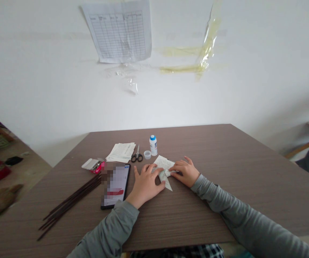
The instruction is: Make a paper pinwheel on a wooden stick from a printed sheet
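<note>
A printed sheet of paper (163, 162), partly folded, lies on the table with a pointed flap toward me. My left hand (147, 183) is at its left side, index finger and thumb curved onto the paper and the other fingers spread. From the right, my right hand (186, 172) pinches the paper's edge between thumb and fingers. My fingers hide part of the folds. Just beyond the paper stands a white glue bottle (153, 147) with a blue cap. Beside it sits a small clear plastic cup (147, 154).
Left of the cup are black-handled scissors (137, 157) and a stack of printed paper pieces (120, 152). An opened small red-and-white box (94, 165), a phone (117, 186) and several thin dark sticks (68, 204) lie further left. A wall closes off the table's (251, 186) far edge.
</note>
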The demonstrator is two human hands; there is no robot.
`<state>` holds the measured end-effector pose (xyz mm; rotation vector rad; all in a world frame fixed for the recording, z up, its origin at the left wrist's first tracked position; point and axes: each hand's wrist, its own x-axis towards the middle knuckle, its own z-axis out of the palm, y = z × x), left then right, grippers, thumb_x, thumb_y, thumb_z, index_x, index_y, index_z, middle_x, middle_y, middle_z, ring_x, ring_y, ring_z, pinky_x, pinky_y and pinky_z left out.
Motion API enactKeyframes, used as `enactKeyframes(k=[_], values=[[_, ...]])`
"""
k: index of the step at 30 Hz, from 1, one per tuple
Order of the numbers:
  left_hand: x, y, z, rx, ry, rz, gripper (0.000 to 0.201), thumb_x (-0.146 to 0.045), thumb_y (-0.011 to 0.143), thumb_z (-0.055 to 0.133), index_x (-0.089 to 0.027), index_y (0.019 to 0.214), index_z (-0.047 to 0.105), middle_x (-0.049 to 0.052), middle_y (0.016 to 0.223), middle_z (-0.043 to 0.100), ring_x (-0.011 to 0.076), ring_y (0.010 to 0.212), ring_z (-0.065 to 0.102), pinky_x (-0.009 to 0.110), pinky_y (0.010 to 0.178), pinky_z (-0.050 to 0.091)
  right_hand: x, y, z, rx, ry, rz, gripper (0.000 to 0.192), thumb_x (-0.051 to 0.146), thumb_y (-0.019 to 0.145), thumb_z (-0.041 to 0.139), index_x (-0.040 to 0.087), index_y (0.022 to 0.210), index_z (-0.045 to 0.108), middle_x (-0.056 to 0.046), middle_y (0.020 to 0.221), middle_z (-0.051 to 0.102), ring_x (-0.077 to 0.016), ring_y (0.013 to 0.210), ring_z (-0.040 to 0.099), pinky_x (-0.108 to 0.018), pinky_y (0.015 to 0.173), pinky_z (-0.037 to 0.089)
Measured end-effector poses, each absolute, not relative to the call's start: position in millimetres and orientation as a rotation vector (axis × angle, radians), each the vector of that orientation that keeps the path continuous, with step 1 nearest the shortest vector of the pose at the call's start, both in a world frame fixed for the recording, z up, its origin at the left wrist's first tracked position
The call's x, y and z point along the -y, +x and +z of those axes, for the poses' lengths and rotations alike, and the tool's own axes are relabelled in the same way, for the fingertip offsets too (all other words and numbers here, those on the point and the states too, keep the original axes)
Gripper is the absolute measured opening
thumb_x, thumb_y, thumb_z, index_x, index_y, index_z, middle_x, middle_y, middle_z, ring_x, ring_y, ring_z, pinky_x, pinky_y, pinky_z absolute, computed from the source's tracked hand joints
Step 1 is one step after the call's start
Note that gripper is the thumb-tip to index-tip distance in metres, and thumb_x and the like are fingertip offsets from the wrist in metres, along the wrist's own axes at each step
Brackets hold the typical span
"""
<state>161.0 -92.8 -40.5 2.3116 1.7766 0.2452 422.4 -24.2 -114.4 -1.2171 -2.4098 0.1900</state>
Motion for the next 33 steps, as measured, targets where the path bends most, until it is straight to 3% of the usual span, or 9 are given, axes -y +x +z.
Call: enactKeyframes(k=[6,20,25,33], values=[[92,159,-45,-1.770,2.312,0.285,0.058,-0.040,0.113,0.091,-0.036,0.171,0.086,0.016,0.186,0.077,0.0529,0.177,0.063,0.105,0.153,0.025,24,422,-115,2.400,-1.212,0.168,0.024,0.033,0.120,0.085,0.039,0.136,0.102,-0.009,0.123,0.097,-0.0336,0.125,0.090,-0.076,0.147,0.051],[95,162,-34,-1.763,2.303,0.227,0.054,-0.038,0.116,0.091,-0.043,0.170,0.091,0.016,0.189,0.075,0.0560,0.181,0.060,0.108,0.151,0.023,25,421,-110,2.422,-1.234,0.174,0.025,0.033,0.121,0.084,0.039,0.138,0.102,-0.009,0.124,0.097,-0.0344,0.126,0.089,-0.082,0.146,0.051],[94,161,-37,-1.757,2.308,0.233,0.055,-0.038,0.116,0.090,-0.041,0.171,0.090,0.017,0.189,0.075,0.0570,0.180,0.060,0.110,0.150,0.022,24,422,-114,2.410,-1.185,0.138,0.023,0.035,0.122,0.083,0.036,0.135,0.102,-0.009,0.120,0.096,-0.0328,0.122,0.088,-0.076,0.145,0.053],[94,160,-46,-1.765,2.331,0.311,0.052,-0.038,0.114,0.090,-0.036,0.167,0.091,0.017,0.185,0.078,0.0545,0.175,0.063,0.105,0.152,0.027,27,420,-110,2.399,-1.260,0.190,0.021,0.035,0.121,0.087,0.036,0.135,0.102,-0.010,0.122,0.095,-0.0339,0.127,0.088,-0.078,0.149,0.047]])
